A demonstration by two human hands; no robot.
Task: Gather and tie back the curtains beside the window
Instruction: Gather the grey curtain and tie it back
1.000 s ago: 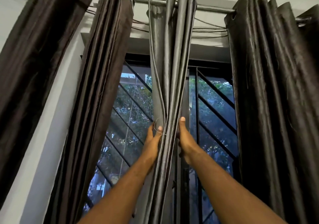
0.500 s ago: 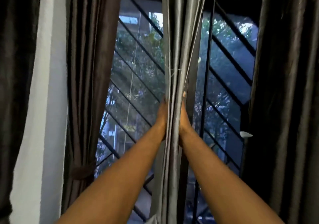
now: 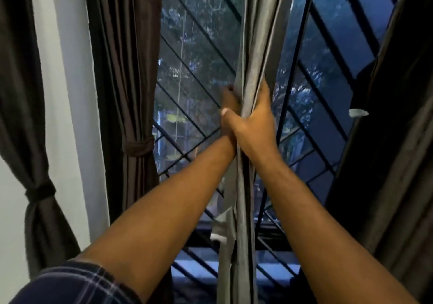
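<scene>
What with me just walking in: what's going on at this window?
A person holds the grey curtain gathered at the middle of the window. The right hand grips the bunched folds; the left hand is against them on the other side, its fingers mostly hidden. No tie is on it yet. Two brown curtains on the left are tied back.

Both arms reach out, right hand (image 3: 255, 120) gripping the gathered grey satin curtain (image 3: 253, 45), left hand (image 3: 229, 100) against it, fingers hidden.
</scene>
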